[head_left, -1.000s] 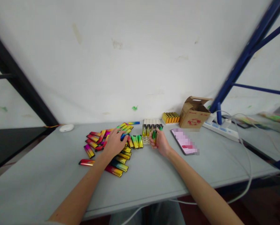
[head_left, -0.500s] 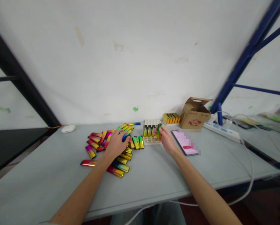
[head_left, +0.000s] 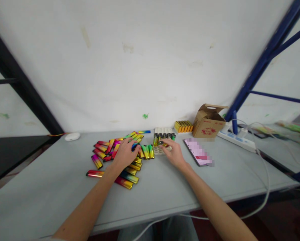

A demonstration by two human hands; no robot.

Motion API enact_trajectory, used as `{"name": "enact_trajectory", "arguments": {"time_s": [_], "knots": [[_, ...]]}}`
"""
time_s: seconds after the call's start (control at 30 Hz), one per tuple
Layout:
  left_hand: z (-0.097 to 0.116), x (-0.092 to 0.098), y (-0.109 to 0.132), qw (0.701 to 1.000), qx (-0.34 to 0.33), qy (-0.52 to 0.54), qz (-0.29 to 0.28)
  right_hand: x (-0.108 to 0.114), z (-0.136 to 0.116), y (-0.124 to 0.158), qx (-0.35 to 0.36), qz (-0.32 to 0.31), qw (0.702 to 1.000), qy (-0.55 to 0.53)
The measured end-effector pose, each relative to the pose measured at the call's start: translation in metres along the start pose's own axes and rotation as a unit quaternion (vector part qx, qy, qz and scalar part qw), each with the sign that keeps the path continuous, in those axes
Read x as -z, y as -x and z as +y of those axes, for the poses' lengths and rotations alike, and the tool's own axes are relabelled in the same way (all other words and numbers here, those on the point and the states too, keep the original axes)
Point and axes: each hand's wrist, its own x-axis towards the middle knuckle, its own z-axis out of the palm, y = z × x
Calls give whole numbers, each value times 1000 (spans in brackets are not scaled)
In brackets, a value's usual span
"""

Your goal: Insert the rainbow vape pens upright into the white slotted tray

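My left hand (head_left: 126, 152) lies over a pile of shiny rainbow-coloured lighters (head_left: 98, 155), its fingers closed round a blue one (head_left: 134, 146). To its right, several green-and-gold lighters (head_left: 147, 152) lie side by side. A pale tray (head_left: 163, 130) with rows of holes stands beyond them, and a row of upright lighters (head_left: 164, 135) with dark tops sits in it. In front of this row is my right hand (head_left: 173, 152), thumb and fingertips slightly apart, pointing left. Nothing held shows clearly between them. The hand hides part of the tray.
Behind to the right are a block of orange lighter-like pieces (head_left: 183, 126) and an open cardboard box (head_left: 208, 122). A phone (head_left: 198, 152) lies right of my hand. Further right, a power strip (head_left: 237, 140) trails a white cable (head_left: 267, 180). A white oval object (head_left: 72, 136) is at left.
The green lighter in my right hand now stands at the right end of the tray's row. My right hand has let go and shifted left. My left hand has hardly moved.
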Motion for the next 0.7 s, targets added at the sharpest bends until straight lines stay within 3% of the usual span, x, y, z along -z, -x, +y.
{"name": "enact_trajectory", "arguments": {"time_s": [0.4,0.57,0.7], "knots": [[-1,-3,1,1000,-9,-1,5,-9,0,1,-103,-10,995,0],[0,-3,1,1000,-14,4,11,-9,2,2,-22,10,995,98],[2,-3,1,999,-18,21,16,-8,-1,2,62,62,972,217]]}}
